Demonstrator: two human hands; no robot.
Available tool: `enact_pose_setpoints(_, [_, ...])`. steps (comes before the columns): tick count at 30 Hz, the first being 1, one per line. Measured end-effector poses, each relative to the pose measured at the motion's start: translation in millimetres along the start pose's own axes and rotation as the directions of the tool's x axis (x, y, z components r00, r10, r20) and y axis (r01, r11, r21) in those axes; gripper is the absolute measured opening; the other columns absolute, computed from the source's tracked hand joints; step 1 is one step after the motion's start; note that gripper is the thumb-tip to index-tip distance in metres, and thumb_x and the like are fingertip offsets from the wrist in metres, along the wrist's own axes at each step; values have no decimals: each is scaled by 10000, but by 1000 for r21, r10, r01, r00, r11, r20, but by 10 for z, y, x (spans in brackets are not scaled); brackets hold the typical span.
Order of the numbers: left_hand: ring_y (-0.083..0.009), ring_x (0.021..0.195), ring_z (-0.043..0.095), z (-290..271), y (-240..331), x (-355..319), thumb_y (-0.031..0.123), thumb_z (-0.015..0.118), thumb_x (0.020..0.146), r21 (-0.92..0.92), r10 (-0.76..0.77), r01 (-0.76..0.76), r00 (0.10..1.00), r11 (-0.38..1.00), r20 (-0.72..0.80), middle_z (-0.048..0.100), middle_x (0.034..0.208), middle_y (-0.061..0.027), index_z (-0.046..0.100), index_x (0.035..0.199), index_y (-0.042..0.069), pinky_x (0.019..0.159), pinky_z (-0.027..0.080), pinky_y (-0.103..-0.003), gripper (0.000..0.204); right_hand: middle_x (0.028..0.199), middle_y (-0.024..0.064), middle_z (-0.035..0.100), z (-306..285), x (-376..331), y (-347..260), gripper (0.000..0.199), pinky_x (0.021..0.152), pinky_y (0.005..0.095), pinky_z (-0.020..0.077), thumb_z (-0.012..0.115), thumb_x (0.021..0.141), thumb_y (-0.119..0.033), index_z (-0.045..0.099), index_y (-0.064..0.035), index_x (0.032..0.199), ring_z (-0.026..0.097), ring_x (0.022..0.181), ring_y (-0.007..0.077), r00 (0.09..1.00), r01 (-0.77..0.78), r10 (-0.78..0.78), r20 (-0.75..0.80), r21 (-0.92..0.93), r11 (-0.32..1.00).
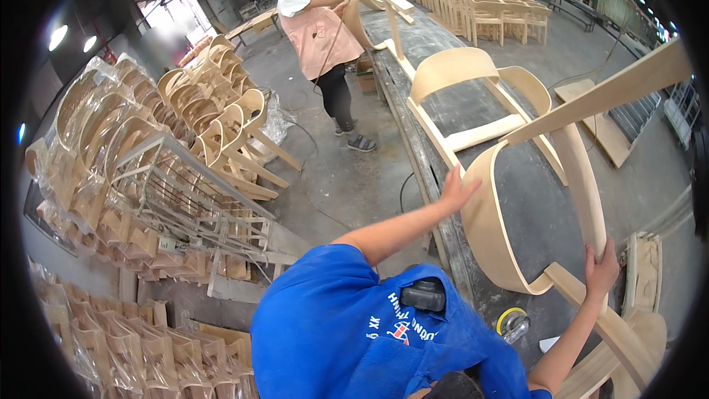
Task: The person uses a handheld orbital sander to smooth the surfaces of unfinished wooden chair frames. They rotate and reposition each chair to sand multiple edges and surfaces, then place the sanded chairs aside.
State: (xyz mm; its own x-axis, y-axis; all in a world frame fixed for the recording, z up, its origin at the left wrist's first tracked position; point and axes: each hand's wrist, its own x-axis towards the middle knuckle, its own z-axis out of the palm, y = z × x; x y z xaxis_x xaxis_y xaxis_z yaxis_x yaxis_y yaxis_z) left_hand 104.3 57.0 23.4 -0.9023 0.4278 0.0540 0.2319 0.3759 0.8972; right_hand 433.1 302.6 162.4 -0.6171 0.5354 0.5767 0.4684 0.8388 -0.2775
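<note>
An unfinished pale wooden chair frame [484,222] lies tipped on the grey workbench [521,185], its curved backrest facing me. My left hand [459,192] rests against the outside of that backrest near its upper end, fingers spread. Lower on the right, my right hand [602,270] is closed around a long rounded rail of the same frame. A round power sander [512,322] with a yellow rim sits on the bench between my arms. Just beyond, a second chair frame [454,74] lies on the bench.
Plastic-wrapped chair parts [96,140] are stacked at left beside a metal rack [199,192]. A co-worker in a pink apron [325,41] works farther up the bench. Rows of chairs [480,4] stand behind. More curved wood [642,340] is at lower right.
</note>
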Motion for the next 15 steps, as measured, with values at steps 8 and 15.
enact_pose_setpoints(8, [-345, 1209, 539, -831, 3331, 517, 373, 744, 815, -215, 964, -953, 240, 212, -116, 554, 1283, -251, 417, 1373, -76, 1037, 419, -421, 788, 1004, 200, 665, 113, -50, 193, 512, 726, 470, 503, 672, 839, -438, 601, -50, 1165, 634, 893, 411, 998, -57, 54, -21, -133, 989])
enact_pose_setpoints(15, [-240, 753, 670, -351, 4140, 389, 253, 739, 837, -201, 924, -902, 374, 381, 73, 689, 913, -137, 609, 1130, -9, 716, 570, -336, 414, 1116, 158, 661, 22, -109, 116, 494, 865, 446, 493, 680, 849, -403, 600, -64, 1200, 621, 1014, 368, 993, -120, 120, -11, -60, 991])
